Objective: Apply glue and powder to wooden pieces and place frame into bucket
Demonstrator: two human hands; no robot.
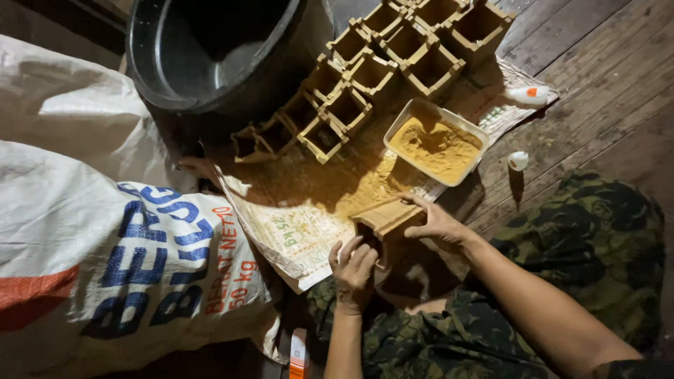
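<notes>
A small wooden box (382, 223) sits just below the middle of the frame, over the person's lap, held between both hands. The left hand (353, 272) curls its fingers against the box's lower left side; the right hand (437, 223) grips its right edge, thumb and fingers closed on the rim. The box's long edge runs from lower left to upper right, its open side turned down and left, towards the left hand.

Room is tight: a big white sack (105, 260) fills the left side, a dark tub (210, 56) the upper left, and rows of similar open wooden boxes (372, 70) run diagonally across the top centre. A white tray of yellow-brown powder (435, 144) lies just above the right hand, on a spread printed sheet (295, 224) dusted with the same powder. Dark wooden floorboards (597, 77) show at the upper right, with a small white bottle (528, 94) and a white cap (518, 161) lying on them.
</notes>
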